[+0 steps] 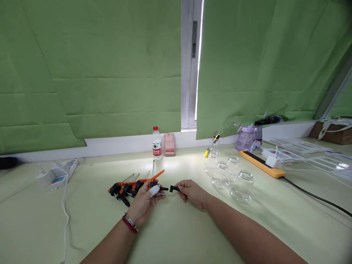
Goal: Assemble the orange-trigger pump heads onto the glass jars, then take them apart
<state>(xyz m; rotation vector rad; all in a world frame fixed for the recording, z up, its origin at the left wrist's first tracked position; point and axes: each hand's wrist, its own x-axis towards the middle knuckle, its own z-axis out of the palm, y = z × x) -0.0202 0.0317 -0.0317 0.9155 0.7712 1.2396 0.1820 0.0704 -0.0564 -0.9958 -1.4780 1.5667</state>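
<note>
Pinching a small black hooked piece (174, 188) between thumb and fingertips, the right hand (189, 190) in the head view has a narrow grip, its fingers closed on the piece's right end. The left hand (148, 200) is curled around a black-and-orange assembly (154, 184), its grip filled by it; a black rod (164, 189) juts from that hand toward the hooked piece, the 2 ends near each other but apart. A white wrap (154, 190) covers the left thumb, and a red band (129, 223) and a silvery bracelet (130, 219) circle the left wrist.

Just left of the left hand, 3 black caps (127, 189) with orange parts and thin metal rods (135, 177) lie on the pale green table (170, 234). Behind the hands, a water bottle (157, 145) with a red cap stands beside a pink box (169, 145). To the right, 3 clear jars (242, 189) stand close together; 1 more jar (213, 148), farther back, has yellow-and-black items (217, 138) at its mouth. Beyond them are a purple jug (245, 139) and an orange-and-black power strip (261, 164) with a white plug (272, 160). A white power strip (59, 174) lies at far left; green curtains (110, 66) hang behind the table.
</note>
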